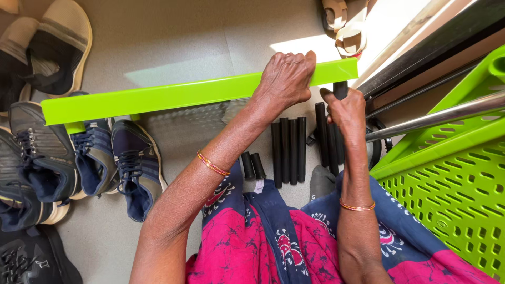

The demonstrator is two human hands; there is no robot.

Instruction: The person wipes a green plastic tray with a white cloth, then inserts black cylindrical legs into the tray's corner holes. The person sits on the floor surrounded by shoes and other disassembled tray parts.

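My left hand (286, 79) grips the top edge of a long bright green plastic bar (158, 97) held level above the floor. Just under the bar's right end, my right hand (344, 108) is closed around a short black tube (340, 89) that points up at the bar. Several more black tubes (289, 150) lie side by side on the floor below my hands, with two shorter ones (253, 165) next to them. Both wrists wear thin bangles.
Dark blue sneakers (113, 163) and other shoes (37, 152) crowd the floor at left. A green perforated plastic shelf (452, 184) and a chrome rod (436, 115) stand at right. Sandals (344, 26) lie at the top. My pink and blue patterned garment covers my lap.
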